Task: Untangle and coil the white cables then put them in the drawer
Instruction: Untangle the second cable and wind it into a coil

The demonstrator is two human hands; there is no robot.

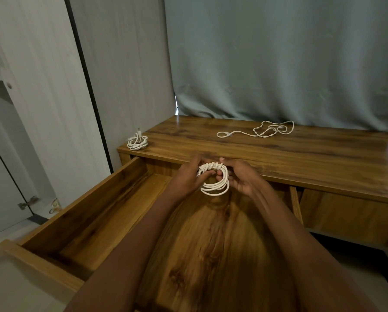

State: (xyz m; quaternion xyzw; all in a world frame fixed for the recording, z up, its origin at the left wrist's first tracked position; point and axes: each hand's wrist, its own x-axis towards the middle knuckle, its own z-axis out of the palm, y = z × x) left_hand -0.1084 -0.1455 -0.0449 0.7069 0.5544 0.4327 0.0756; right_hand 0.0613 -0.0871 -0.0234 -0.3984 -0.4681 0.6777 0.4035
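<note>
White cable, already wound into a coil [214, 180], is held between both hands above the open drawer [112, 206], just in front of the wooden top [278, 152]. It looks light and soft, but a little springy, so I judge the loops will open again if the grip is loose. The best place to take it is at the wrapped section at 12 o'clock of the ring, where several turns bind the loops together; the free lower loops at 6 o'clock would slide apart.

My judgement is that the end is being tucked or tightened now.

Left hand [188, 176] is partly closed, the thumb and fingers pinching the coil at its 9 o'clock side. Right hand [240, 176] is curled around the 3 o'clock side, fingers passing through the ring. Both forearms reach forward over the drawer, wrists turned inward to each other.

A second coiled cable [137, 141] lies at the 10 o'clock corner of the top, and a loose tangled cable [265, 129] lies at 1 o'clock, near the curtain [278, 59].
</note>
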